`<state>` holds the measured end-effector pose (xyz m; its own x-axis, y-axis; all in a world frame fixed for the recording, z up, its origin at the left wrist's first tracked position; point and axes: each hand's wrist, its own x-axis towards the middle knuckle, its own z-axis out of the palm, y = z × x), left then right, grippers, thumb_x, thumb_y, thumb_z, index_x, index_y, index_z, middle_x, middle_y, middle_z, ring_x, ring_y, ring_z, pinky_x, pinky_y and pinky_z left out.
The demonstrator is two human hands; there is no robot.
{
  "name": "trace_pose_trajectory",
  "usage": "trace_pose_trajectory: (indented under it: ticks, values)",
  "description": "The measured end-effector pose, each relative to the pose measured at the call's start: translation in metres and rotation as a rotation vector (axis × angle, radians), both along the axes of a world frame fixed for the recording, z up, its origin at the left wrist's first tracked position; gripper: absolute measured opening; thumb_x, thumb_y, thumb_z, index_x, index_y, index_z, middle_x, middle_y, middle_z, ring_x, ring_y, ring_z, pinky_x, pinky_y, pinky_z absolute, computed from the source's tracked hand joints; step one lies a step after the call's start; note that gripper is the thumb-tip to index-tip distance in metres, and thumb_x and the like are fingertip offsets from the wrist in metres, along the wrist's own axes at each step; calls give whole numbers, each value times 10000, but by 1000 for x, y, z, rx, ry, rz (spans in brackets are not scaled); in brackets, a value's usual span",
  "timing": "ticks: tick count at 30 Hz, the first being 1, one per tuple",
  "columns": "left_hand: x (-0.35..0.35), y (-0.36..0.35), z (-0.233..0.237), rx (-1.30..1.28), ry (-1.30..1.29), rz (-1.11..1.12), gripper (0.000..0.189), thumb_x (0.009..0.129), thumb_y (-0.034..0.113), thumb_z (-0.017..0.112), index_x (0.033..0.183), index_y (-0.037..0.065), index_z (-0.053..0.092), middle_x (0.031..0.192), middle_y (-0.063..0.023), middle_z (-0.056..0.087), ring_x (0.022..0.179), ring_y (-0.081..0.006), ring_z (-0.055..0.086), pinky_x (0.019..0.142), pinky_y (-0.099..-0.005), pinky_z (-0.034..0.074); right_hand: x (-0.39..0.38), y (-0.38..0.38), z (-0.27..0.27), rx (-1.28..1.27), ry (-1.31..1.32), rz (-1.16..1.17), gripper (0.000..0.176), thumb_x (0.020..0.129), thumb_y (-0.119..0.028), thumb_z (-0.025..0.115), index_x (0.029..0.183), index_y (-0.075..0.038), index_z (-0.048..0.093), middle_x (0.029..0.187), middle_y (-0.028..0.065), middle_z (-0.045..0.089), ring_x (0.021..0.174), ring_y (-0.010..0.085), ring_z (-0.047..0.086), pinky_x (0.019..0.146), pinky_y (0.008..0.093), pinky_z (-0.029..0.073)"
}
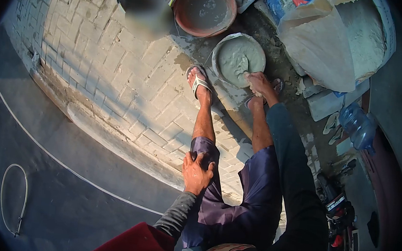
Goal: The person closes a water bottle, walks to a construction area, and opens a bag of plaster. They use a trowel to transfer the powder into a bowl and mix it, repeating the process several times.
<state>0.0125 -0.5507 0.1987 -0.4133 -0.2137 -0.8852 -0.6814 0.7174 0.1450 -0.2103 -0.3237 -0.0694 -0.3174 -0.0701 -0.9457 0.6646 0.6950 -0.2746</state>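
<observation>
1. Wire loop (pixel 13 200): a thin, pale loop lying on the dark road at far left. Its long axis runs up and down the view.
2. White line (pixel 64 161): painted on the road, slanting from upper left to lower right.
3. Brick paving (pixel 97 54): a pale strip between the road and the containers, streaked with grey spill near the pan.
4. Dark bucket (pixel 145 1): at the top edge, blurred, contents unclear.
5. Left hand (pixel 197 173): laid palm down on the left knee over the purple shorts. The fingers are spread and slack and hold nothing. The forearm, in a grey sleeve, rises from the lower edge.
6. Sandal (pixel 198 82): on the left foot, toes pointing up the view towards the pan and just short of it.
7. Orange basin (pixel 233 9): round, mouth up, smeared grey inside, just beyond the pan.
8. Mortar pan (pixel 216 50): round, so it has no long axis, and its mouth faces up. It sits on the ground between the feet and the basin, full of wet grey mix.
9. Right hand (pixel 258 84): at the pan's near right rim, fingers curled closed and coated with mix. Whatever they grip is hidden. The arm, in a dark sleeve, is stretched fully forward.
10. Cement bag (pixel 332 46): open and slumped at upper right.
11. Plastic bottle (pixel 358 126): bluish, lying tilted at right.
</observation>
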Motion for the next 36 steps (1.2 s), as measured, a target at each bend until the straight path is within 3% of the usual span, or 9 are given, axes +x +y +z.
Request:
trace_pose_trajectory:
  ticks: [3, 5, 6, 9, 15, 19, 25, 30, 36]
  values:
    - [-3, 1, 2, 28, -29, 5, 517, 802, 379, 696, 1238, 115, 607, 1272, -267, 449, 1209, -444, 439, 1058, -490, 348, 40, 9, -56, 45, -70, -169, 424, 936, -466, 529, 1072, -66, 566, 759, 149, 586, 820, 296, 655, 790, 437, 487]
    - [-3, 1, 1, 23, -33, 0, 525, 800, 380, 699, 1244, 114, 606, 1312, -280, 436, 1238, -448, 425, 1072, -491, 336, 67, 8, -76, -25, 478, 257, 407, 921, -437, 559, 1085, -65, 542, 978, 214, 613, 992, 369, 625, 872, 457, 477]
    - [-3, 0, 0, 24, -33, -6, 525, 800, 380, 699, 1244, 114, 606, 1312, -280, 436, 1238, -448, 425, 1072, -491, 336, 13, -24, 4, 104, 86, 185, 401, 910, -423, 577, 1073, -57, 550, 1174, 268, 570, 1124, 446, 547, 950, 479, 457]
    - [2, 0, -1, 16, -55, 9, 529, 801, 382, 695, 1245, 110, 605, 1343, -293, 423, 1253, -453, 416, 1083, -495, 326, 23, 7, -9, 139, 409, 396, 389, 918, -358, 584, 1071, -2, 619, 1075, 251, 645, 1029, 387, 636, 888, 457, 497]
    - [-4, -1, 0, 36, -100, 25, 534, 815, 409, 676, 1259, 122, 601, 1413, -315, 380, 1315, -473, 381, 1121, -493, 292, -32, -11, 119, 328, 452, 751, 283, 875, -271, 622, 1014, -29, 668, 992, 234, 677, 956, 387, 669, 818, 486, 533]
    - [-9, -2, 1, 48, -126, 32, 539, 819, 415, 673, 1270, 130, 597, 1437, -318, 363, 1337, -480, 361, 1133, -495, 278, -54, -40, 74, 319, 730, 879, 165, 845, -158, 639, 952, -67, 724, 884, 189, 710, 889, 352, 708, 717, 418, 572]
    - [-5, -3, -1, 24, -112, 15, 551, 816, 416, 675, 1278, 127, 589, 1439, -317, 363, 1333, -478, 365, 1130, -493, 285, -26, -72, 20, 335, 680, 1236, 157, 841, -102, 638, 954, -115, 747, 995, 124, 717, 928, 296, 712, 742, 381, 573]
    - [-3, -2, -1, 16, -90, -2, 554, 812, 411, 679, 1277, 122, 594, 1424, -300, 382, 1311, -441, 390, 1115, -488, 304, 6, -30, 2, 236, 549, 1132, 153, 842, -122, 625, 952, -114, 731, 993, 124, 702, 950, 297, 700, 778, 392, 559]
    - [-11, -2, 0, 19, -97, -15, 556, 810, 397, 681, 1275, 105, 596, 1419, -293, 387, 1308, -429, 392, 1110, -485, 309, 11, 7, 63, 180, 573, 981, 159, 844, -143, 604, 964, -69, 678, 926, 157, 671, 858, 330, 691, 738, 462, 543]
